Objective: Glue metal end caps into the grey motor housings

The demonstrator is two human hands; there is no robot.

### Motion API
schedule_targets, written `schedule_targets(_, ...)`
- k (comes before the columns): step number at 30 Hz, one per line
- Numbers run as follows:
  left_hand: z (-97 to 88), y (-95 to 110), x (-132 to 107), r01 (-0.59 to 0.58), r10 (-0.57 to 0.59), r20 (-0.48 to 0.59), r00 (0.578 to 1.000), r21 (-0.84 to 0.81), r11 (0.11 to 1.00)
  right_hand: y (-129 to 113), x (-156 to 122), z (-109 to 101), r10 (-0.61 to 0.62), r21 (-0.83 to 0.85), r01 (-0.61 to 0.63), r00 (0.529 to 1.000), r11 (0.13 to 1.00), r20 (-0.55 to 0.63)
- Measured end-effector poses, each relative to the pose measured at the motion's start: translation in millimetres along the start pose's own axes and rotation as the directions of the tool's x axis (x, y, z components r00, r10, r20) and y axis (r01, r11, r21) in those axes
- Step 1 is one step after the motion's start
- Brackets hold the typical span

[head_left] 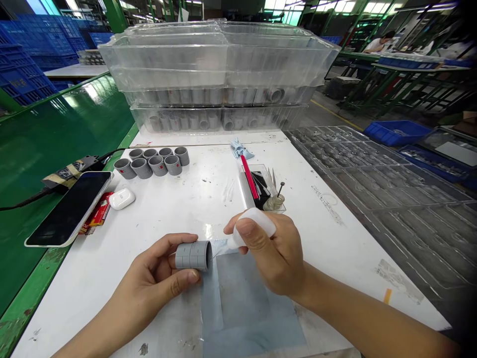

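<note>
My left hand [164, 276] grips a grey cylindrical sleeve [191, 255] from its left side, thumb below and fingers above. Fine dark lines mark the sleeve's outer wall, and its open end faces right. In my right hand [278, 248] is a small white squeeze bottle [257, 221], held between thumb and fingers. Its narrow end points down and left, near the sleeve's open rim; whether the tip touches it I cannot tell. Below both hands lies a light blue cloth [253, 308] on the white table. Several similar grey sleeves [158, 165] stand in two rows at the back left.
Clear plastic trays [219, 64] holding more sleeves are stacked at the back. A small box of tools [263, 189] with a red stick [249, 176] sits beyond my right hand. To the left lie a phone [70, 209] and a white earbud case [122, 199]. Empty moulded trays [372, 184] lie right.
</note>
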State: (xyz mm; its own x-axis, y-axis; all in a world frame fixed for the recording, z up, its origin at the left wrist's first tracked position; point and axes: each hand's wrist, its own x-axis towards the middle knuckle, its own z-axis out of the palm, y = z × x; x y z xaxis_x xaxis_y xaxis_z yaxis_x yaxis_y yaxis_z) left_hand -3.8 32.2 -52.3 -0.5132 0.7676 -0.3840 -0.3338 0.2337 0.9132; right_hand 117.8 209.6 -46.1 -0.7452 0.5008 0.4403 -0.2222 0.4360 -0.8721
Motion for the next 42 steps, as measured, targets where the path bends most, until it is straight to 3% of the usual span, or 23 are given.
schedule_targets(23, -2.2, 0.0, 0.4, 0.018, -0.016, 0.044, 0.999, -0.053, 0.998, 4.2, -0.1, -1.1, 0.078, -0.003, -0.078, 0.997, 0.997, -0.015)
schedule_targets(32, -3.3, -2.8, 0.9, 0.008, -0.008, 0.031, 0.999, 0.000, 1.000, 3.3, 1.8, -0.7, 0.044, -0.018, -0.045, 0.997, 0.999, -0.068)
schedule_targets(39, -6.8, -4.3, 1.0, -0.018, 0.013, 0.052, 0.999, 0.097, 0.995, -1.6, 1.6, -6.3, -0.001, 0.105, 0.013, 0.994, 0.994, -0.112)
schedule_targets(42, -7.5, -6.0, 2.8, 0.000, -0.002, 0.024, 1.000, 0.055, 0.998, -2.6, 1.5, -7.3, -0.009, 0.122, 0.023, 0.994, 0.992, -0.113)
